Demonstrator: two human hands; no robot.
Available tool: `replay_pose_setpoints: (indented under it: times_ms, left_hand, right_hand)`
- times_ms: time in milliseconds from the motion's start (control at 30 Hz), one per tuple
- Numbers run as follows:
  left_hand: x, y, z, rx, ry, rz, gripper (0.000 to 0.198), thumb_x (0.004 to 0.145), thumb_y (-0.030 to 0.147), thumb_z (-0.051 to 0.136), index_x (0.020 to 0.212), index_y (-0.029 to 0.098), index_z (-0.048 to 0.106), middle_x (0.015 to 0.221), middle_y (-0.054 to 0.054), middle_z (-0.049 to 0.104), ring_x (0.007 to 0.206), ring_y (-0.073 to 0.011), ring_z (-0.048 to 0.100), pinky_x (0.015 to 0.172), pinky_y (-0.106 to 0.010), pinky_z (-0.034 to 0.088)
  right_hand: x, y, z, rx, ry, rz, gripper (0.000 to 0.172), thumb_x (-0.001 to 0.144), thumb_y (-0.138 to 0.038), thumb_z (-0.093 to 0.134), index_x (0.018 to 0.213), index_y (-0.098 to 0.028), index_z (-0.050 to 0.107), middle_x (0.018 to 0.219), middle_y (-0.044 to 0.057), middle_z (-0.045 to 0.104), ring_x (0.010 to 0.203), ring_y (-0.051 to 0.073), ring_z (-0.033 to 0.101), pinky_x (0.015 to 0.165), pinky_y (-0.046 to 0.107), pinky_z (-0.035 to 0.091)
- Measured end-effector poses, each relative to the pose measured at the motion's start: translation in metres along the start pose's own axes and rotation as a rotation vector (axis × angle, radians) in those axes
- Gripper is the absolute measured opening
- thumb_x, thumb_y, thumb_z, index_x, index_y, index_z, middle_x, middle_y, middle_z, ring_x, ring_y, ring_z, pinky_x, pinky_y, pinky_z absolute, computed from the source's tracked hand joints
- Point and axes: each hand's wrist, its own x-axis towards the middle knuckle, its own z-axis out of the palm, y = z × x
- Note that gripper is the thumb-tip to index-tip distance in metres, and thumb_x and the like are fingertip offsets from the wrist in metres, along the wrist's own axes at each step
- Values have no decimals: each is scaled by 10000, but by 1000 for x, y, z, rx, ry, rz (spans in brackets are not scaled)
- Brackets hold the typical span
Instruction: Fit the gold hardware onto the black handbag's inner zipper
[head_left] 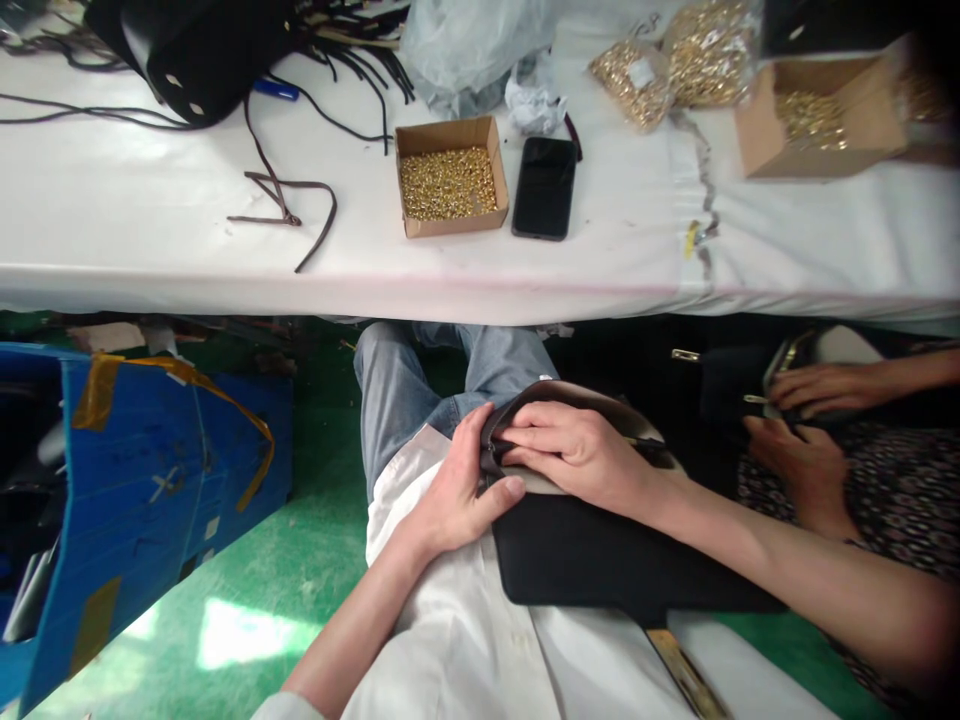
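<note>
A black bag (577, 555) with a beige lining lies across my lap, its mouth gaping upward and its flap spread toward my shirt. My left hand (461, 495) is closed around the bag's left end, fingers on the outside and thumb lying over the rim. Inside the mouth, my right hand (577, 450) has its fingers together against the inner left edge, pinching the material there; the fingertips are partly hidden. A gold-coloured metal strip (682, 670) shows below the flap.
On the white-covered table stand a box of small gold pieces (450, 230), a phone (545, 190), filled plastic bags (712, 55) and another box (817, 160). Dark cords (281, 185) lie left. A blue bin (172, 470) stands left; a co-worker's hands (810, 430) work at right.
</note>
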Motion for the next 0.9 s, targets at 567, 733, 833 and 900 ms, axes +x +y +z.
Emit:
replay_pose_setpoints:
  times_ms: [567, 733, 833, 900]
  left_hand:
    - [13, -7, -16, -102, -118, -145, 1006, 1093, 480, 661, 1861, 136, 110, 1900, -84, 135, 1761, -238, 175, 1449, -390, 163]
    - [17, -3, -4, -190, 31, -152, 1004, 1038, 326, 649, 1849, 106, 100, 1872, -108, 213, 1737, -208, 223, 1434, -357, 191]
    - [17, -3, 6, -230, 107, -170, 984, 1023, 290, 624, 1838, 80, 114, 1869, -109, 218, 1743, -198, 200, 1446, -350, 159]
    - [15, -4, 7, -207, 95, -185, 994, 1027, 312, 610, 1843, 63, 100, 1886, -109, 167, 1760, -198, 152, 1455, -360, 121]
  right_hand:
    - [19, 2, 16, -116, 57, 0, 227, 1069, -58, 702, 1199, -181, 842, 1199, 17, 757, 1058, 192, 704, 938, 378, 555]
    - [20, 7, 21, -119, 61, 20, 211, 1077, -85, 691, 1174, -192, 845, 1182, 14, 748, 1059, 203, 683, 937, 388, 542]
    - [21, 9, 22, -103, 56, 33, 204, 1068, -84, 707, 1161, -199, 847, 1186, 14, 748, 1076, 208, 684, 970, 384, 535]
    - [22, 9, 23, -120, 40, 30, 193, 1069, -96, 716, 1164, -206, 844, 1200, 7, 753, 1084, 213, 689, 986, 388, 526]
